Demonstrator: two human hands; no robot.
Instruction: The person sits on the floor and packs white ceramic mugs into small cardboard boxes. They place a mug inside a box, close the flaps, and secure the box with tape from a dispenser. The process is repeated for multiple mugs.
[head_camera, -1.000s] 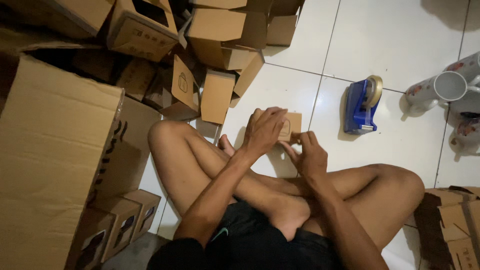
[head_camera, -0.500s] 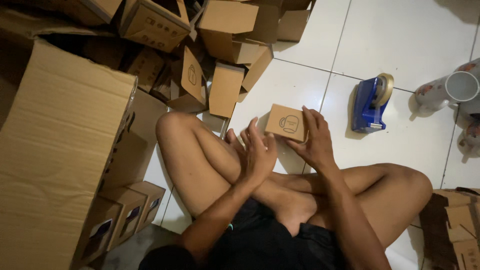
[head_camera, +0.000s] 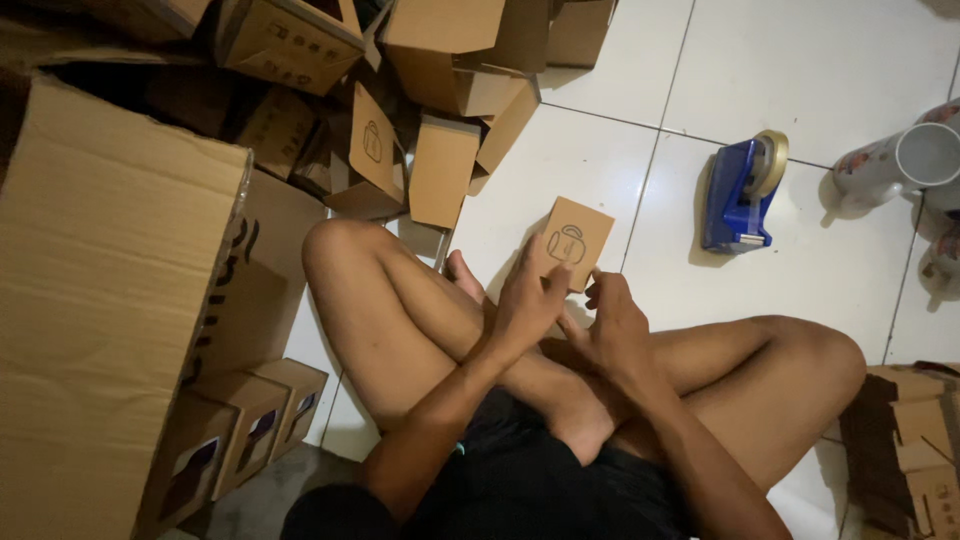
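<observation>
bare white tile floor (head_camera: 830, 70) right, cardboard boxes (head_camera: 420, 120) crowding left, tape dispenser (head_camera: 740, 195) between

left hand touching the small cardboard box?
Touching. The head view shows the left hand with its fingertips overlapping the lower left edge of the small cardboard box, no gap visible; the right hand sits just below the box.
</observation>
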